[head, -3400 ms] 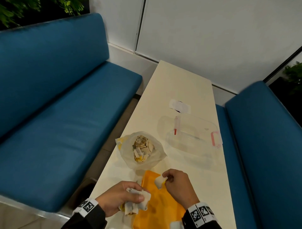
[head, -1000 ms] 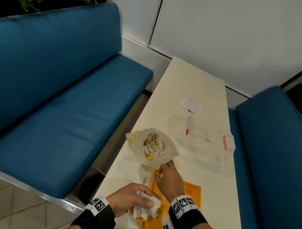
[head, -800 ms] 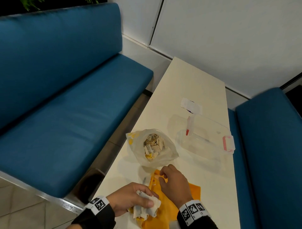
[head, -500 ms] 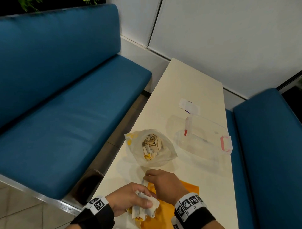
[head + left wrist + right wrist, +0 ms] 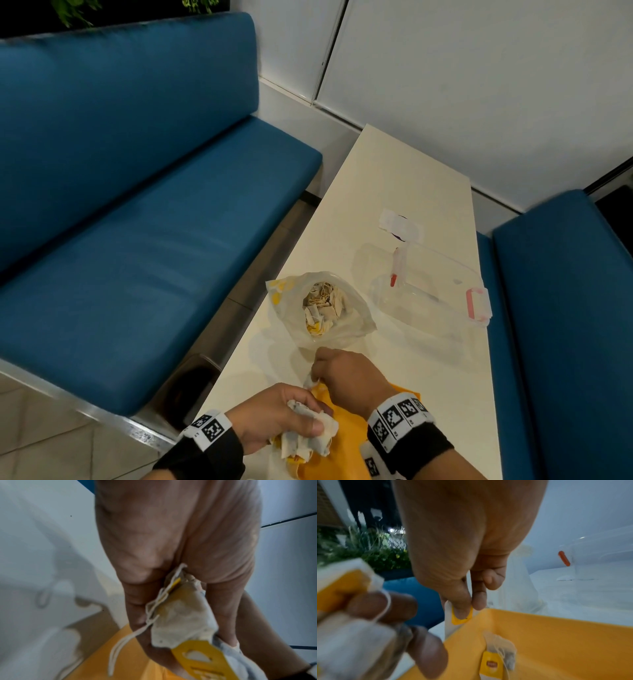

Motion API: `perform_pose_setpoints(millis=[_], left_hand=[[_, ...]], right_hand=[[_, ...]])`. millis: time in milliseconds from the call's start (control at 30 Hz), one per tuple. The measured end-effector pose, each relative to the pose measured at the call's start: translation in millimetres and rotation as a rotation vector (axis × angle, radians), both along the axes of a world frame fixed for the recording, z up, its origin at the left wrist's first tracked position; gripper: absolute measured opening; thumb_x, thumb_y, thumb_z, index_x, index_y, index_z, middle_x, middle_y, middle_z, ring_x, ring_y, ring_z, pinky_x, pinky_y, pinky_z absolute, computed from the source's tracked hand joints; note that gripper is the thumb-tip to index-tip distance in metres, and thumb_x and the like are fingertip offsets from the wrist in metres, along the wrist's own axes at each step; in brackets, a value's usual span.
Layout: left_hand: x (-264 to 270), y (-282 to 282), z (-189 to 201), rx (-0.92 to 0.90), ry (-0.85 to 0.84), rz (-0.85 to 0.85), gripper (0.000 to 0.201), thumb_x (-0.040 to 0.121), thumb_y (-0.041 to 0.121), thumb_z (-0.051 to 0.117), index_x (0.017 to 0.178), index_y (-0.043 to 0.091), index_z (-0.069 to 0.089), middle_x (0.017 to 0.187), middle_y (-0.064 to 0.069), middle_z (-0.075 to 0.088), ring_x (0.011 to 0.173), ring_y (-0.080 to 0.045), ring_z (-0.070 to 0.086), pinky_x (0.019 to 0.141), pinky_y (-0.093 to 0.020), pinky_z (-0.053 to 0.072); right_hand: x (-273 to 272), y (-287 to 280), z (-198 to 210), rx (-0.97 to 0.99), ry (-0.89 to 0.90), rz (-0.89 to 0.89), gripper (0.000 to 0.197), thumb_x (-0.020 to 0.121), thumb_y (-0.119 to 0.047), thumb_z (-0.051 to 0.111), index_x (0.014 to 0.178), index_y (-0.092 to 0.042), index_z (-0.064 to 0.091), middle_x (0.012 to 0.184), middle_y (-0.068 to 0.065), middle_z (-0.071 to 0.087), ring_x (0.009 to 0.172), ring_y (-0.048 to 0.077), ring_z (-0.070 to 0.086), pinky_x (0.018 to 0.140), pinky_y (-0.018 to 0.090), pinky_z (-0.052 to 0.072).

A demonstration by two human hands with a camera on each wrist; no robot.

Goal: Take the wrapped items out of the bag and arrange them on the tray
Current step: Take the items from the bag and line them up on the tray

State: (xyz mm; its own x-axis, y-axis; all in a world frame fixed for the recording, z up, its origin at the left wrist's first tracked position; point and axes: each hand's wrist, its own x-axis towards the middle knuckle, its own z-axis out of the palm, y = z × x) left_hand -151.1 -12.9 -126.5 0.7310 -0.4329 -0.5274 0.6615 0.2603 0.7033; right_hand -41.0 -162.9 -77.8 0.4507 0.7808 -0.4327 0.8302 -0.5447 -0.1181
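Note:
A clear plastic bag (image 5: 356, 318) full of paper-wrapped tea bags stands open on the cream table. Nearer me lies the orange tray (image 5: 346, 442). My left hand (image 5: 291, 421) grips a bunch of tea bags (image 5: 308, 435) with yellow tags (image 5: 200, 654) at the tray's left edge. My right hand (image 5: 318, 375) pinches a single tea bag (image 5: 461, 616) between thumb and forefinger at the tray's far left corner, just above the rim. One tea bag (image 5: 500, 654) lies inside the tray (image 5: 556, 642).
A clear plastic container (image 5: 428, 291) with pink latches stands right of the bag, with a white paper (image 5: 400, 226) behind it. Blue benches (image 5: 137, 240) flank the narrow table. The table's left edge runs close beside my left hand.
My right hand drew back from the bag's near edge, slid left across the tray toward my left hand and now pinches a tea bag. My left hand kept its bunch in place.

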Motion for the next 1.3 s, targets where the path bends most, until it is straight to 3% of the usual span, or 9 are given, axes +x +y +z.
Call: perform_pose_setpoints(millis=[133,233,333,400,500,700,967,1167,1300], left_hand=[[-1,0,1,0.014,0.006,-0.003,0.017,0.081,0.015,0.085,0.098,0.016,0.081,0.126,-0.008,0.073,0.120,-0.034,0.066,0.108,-0.049,0.050],[1,0,0,0.021,-0.008,-0.019,0.018,0.082,0.015,0.084,0.100,0.013,0.079,0.127,-0.002,0.073,0.120,-0.031,0.066,0.109,-0.048,0.050],[2,0,-1,0.019,-0.009,-0.019,0.033,0.081,0.017,0.085,0.110,0.005,0.076,0.127,-0.001,0.073,0.121,-0.029,0.066,0.109,-0.047,0.049],[3,-1,0,0.024,0.005,-0.012,0.040,0.084,0.015,0.083,0.117,-0.002,0.071,0.125,0.000,0.074,0.118,-0.027,0.068,0.107,-0.043,0.052],[3,-3,-2,0.025,-0.003,-0.004,0.028,0.085,0.011,0.080,0.110,0.000,0.071,0.123,-0.001,0.075,0.114,-0.025,0.069,0.102,-0.039,0.055],[4,-3,-6,0.044,-0.009,0.002,0.045,0.084,0.014,0.082,0.121,-0.007,0.067,0.125,-0.002,0.073,0.119,-0.029,0.067,0.105,-0.042,0.054],[3,-4,-8,0.047,0.002,-0.001,0.023,0.083,0.012,0.083,0.104,0.005,0.076,0.124,-0.003,0.074,0.117,-0.030,0.067,0.103,-0.042,0.054],[2,-5,-2,0.021,0.017,0.031,0.051,0.083,0.012,0.082,0.124,-0.011,0.063,0.124,-0.002,0.074,0.115,-0.023,0.070,0.097,-0.034,0.056],[1,-5,-3,0.023,0.019,0.045,0.047,0.084,0.011,0.081,0.125,-0.008,0.065,0.122,-0.003,0.075,0.115,-0.024,0.070,0.094,-0.033,0.057]], right_hand=[[3,-18,10,0.213,-0.003,-0.176,0.019,0.094,-0.020,0.051,0.105,-0.026,0.066,0.109,-0.005,0.057,0.092,0.024,0.062,0.076,0.040,0.052],[3,-38,15,0.355,0.028,-0.337,0.020,0.093,-0.018,0.055,0.105,-0.027,0.067,0.104,-0.009,0.063,0.092,0.012,0.060,0.080,0.028,0.050],[-5,-54,14,0.401,0.058,-0.504,0.010,0.093,-0.021,0.059,0.097,-0.029,0.065,0.093,-0.015,0.063,0.082,0.003,0.057,0.072,0.014,0.045],[-12,-61,10,0.368,0.083,-0.570,0.016,0.089,-0.019,0.062,0.084,-0.034,0.060,0.086,-0.014,0.062,0.079,0.004,0.058,0.068,0.012,0.045],[-22,-68,3,0.294,0.144,-0.664,0.022,0.083,-0.017,0.062,0.073,-0.035,0.056,0.082,-0.012,0.061,0.076,0.006,0.059,0.064,0.013,0.043],[-34,-68,-15,0.163,0.277,-0.682,0.018,0.078,-0.016,0.059,0.072,-0.033,0.062,0.075,-0.014,0.065,0.071,0.002,0.057,0.064,0.015,0.045],[-30,-57,-38,0.136,0.280,-0.698,0.027,0.087,-0.011,0.059,0.103,-0.022,0.077,0.092,-0.011,0.060,0.085,0.002,0.055,0.065,0.006,0.039],[-26,-47,-49,0.224,0.210,-0.782,0.036,0.091,-0.006,0.053,0.116,-0.022,0.074,0.112,-0.007,0.066,0.108,0.009,0.061,0.092,0.016,0.046],[-25,-42,-48,0.370,0.190,-0.899,0.021,0.090,-0.009,0.061,0.095,-0.028,0.068,0.086,-0.013,0.066,0.077,-0.001,0.061,0.068,0.007,0.045]])
